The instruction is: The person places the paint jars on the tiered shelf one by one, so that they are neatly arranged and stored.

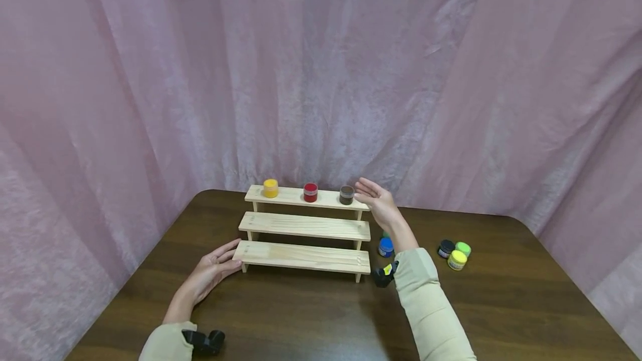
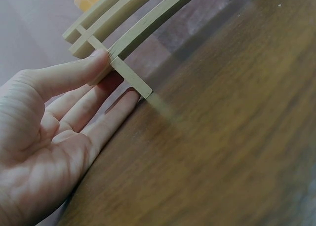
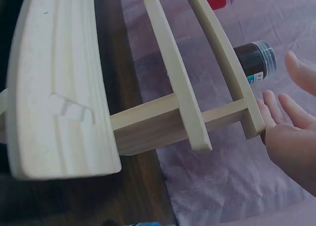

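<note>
A three-tier wooden display stand stands on the dark table. My left hand holds the left end of its lowest shelf, thumb at the front corner and fingers at the side and behind. On the top shelf sit three small jars: a yellow jar, a red jar and a dark brown jar. My right hand is at the top shelf's right end, its fingers extended beside the brown jar. In the right wrist view a gap separates the thumb from the brown jar.
Right of the stand is a blue jar, with a green one partly hidden behind it. Farther right cluster a black jar, a light green jar and a bright yellow jar. A pink curtain hangs behind the table.
</note>
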Demonstrator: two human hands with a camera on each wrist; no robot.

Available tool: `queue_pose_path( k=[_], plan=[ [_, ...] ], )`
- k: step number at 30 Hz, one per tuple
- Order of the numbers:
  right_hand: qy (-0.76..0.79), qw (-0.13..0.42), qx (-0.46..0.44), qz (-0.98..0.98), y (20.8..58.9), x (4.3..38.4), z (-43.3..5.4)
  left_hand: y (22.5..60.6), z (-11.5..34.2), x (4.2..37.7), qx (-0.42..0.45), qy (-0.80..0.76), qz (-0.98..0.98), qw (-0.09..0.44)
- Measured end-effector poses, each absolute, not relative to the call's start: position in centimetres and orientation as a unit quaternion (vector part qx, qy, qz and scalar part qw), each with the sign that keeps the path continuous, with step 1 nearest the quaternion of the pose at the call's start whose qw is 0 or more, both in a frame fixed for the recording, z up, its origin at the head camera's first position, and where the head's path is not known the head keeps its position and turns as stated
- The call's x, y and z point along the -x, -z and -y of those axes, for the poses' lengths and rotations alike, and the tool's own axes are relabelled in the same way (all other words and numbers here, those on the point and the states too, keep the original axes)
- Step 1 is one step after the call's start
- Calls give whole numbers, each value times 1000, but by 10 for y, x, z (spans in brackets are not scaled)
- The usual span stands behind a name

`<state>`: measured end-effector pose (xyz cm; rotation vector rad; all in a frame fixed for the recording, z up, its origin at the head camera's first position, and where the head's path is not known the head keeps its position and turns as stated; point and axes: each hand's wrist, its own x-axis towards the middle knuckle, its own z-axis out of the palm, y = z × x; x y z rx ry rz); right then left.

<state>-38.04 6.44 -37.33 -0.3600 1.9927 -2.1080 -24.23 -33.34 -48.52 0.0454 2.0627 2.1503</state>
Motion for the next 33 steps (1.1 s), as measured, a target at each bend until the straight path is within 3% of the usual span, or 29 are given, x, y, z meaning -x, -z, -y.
queue_pose_path(
  k=[33],
  plan=[
    [808, 47, 11, -587, 406, 329, -184, 487, 335, 243, -27, -712, -696, 89]
  ],
)
